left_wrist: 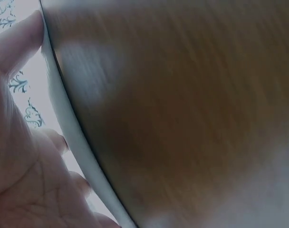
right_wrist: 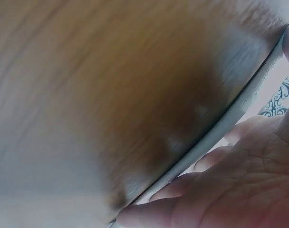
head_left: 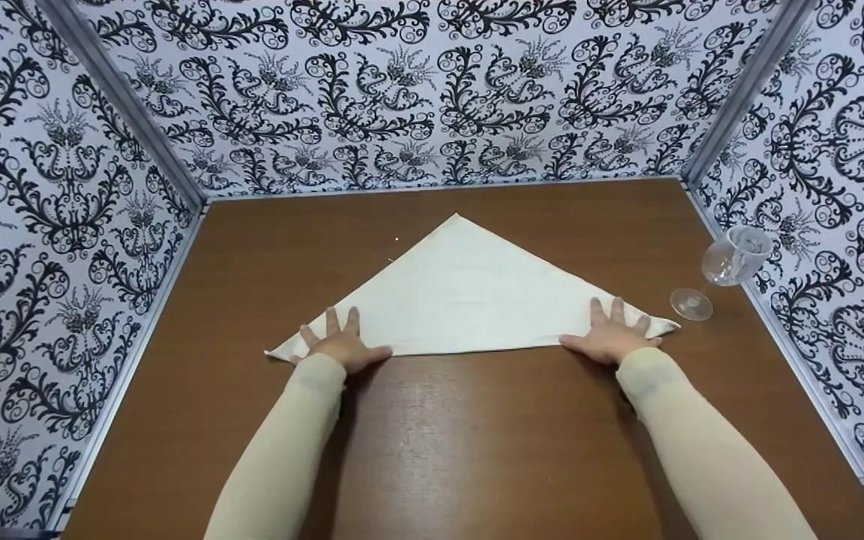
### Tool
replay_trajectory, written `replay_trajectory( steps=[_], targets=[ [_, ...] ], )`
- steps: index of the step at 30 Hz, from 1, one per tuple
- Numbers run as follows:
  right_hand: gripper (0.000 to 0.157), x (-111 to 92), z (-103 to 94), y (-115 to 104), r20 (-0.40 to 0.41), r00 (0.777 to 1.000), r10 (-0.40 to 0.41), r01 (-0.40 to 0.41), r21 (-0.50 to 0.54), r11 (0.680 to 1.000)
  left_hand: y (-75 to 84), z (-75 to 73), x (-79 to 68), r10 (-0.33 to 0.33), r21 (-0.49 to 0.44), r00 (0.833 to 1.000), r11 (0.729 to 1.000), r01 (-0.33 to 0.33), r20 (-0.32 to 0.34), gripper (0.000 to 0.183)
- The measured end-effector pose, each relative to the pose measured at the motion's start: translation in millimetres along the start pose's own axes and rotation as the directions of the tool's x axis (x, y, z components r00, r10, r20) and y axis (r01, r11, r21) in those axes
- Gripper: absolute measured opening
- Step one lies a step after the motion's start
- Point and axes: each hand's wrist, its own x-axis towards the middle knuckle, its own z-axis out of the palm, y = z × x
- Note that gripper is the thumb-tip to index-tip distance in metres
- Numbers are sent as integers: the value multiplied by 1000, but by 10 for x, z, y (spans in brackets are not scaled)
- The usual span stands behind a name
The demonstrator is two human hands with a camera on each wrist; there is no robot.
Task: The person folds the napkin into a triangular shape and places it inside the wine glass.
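A white cloth napkin (head_left: 469, 292), folded to a triangle, lies flat on the brown table with its peak toward the back wall. My left hand (head_left: 340, 348) rests on its left corner, fingers spread and straight, thumb along the near edge. On the right corner lies my right hand (head_left: 610, 339), its fingers likewise spread and the thumb pointing inward. In the left wrist view, the left palm (left_wrist: 25, 175) hangs over the napkin's folded edge (left_wrist: 82, 147). The right wrist view shows the right fingers (right_wrist: 178, 187) touching the edge (right_wrist: 230, 118) from above.
A clear stemmed glass (head_left: 732, 259) stands on the right, its foot close to the napkin's right tip. Patterned black-and-white walls (head_left: 432, 97) with grey metal posts enclose the wooden table (head_left: 447, 435) at the back and both sides. Tiny white specks (head_left: 396, 239) lie behind the napkin.
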Motion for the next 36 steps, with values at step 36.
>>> replay_trajectory(
  steps=[36],
  targets=[
    [145, -36, -126, 254, -58, 996, 74, -73, 7, 997, -556, -249, -12, -57, -66, 998, 996, 59, 24, 130]
  ],
)
